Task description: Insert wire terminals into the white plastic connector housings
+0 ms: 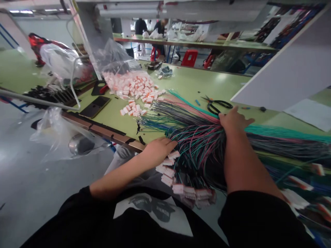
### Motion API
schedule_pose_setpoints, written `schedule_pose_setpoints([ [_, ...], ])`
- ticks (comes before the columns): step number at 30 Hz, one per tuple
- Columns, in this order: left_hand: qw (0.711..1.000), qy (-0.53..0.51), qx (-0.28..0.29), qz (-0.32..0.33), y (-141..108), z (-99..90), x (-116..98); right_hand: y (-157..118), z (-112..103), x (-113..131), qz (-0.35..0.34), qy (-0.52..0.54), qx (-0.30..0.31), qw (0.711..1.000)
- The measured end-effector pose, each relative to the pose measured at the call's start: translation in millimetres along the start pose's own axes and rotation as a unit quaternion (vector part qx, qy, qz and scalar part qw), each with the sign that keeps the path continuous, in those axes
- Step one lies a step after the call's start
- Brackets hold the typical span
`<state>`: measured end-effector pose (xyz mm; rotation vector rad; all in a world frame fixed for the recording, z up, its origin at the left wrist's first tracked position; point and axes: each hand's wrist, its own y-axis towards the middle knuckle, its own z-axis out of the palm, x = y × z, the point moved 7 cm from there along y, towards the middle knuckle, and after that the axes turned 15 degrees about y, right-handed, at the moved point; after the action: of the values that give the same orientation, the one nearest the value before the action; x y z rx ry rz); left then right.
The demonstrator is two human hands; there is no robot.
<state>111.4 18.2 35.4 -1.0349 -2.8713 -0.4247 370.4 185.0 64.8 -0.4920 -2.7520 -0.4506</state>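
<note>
A large bundle of thin wires (199, 141) in black, pink, green and blue lies fanned out over the bench. My left hand (160, 150) rests palm down at the bench's front edge, against the near side of the bundle, its fingers stretched out. White-and-orange connectors (190, 191) on wire ends hang over the edge just below it. My right hand (234, 120) reaches across the bundle with its fingers spread, close to the handles of black scissors (218, 105). Nothing shows in its grasp. Loose connectors (138, 88) are heaped at the wires' far left ends.
A phone (95, 106) lies near the front edge, left of the connectors. Plastic bags (116, 58) stand behind it. A white panel (284, 65) juts in at the right. More connector-ended wires (300, 182) hang at lower right. Two people (141, 27) are at a far bench.
</note>
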Motion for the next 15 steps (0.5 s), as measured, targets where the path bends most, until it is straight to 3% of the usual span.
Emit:
schedule_pose_setpoints([
  [3,0.999,-0.017,0.003,0.027,4.1,-3.0,0.1,-9.6,-21.9,6.6,0.057,0.025,-0.072,0.995],
  [5,0.999,-0.020,-0.019,0.028,3.6,-10.4,-1.4,-13.4,-34.9,23.3,0.025,0.061,-0.121,0.990],
  [8,0.999,-0.031,-0.010,0.020,-0.2,-17.0,-11.6,-22.3,-38.2,60.7,-0.078,0.163,-0.119,0.976],
  [10,0.999,-0.039,0.030,0.008,-3.5,-13.9,-21.9,-38.7,-30.5,93.9,-0.177,0.248,-0.058,0.951],
  [12,0.998,-0.048,0.041,-0.006,-6.5,-10.7,-32.1,-67.8,-12.3,130.3,-0.281,0.300,0.082,0.908],
  [14,0.998,-0.057,0.025,-0.016,-9.3,-8.8,-40.5,-108.6,10.9,160.1,-0.369,0.275,0.249,0.852],
  [15,0.998,-0.059,0.020,-0.021,-11.1,-7.7,-43.6,-127.1,19.1,169.0,-0.401,0.239,0.291,0.835],
])
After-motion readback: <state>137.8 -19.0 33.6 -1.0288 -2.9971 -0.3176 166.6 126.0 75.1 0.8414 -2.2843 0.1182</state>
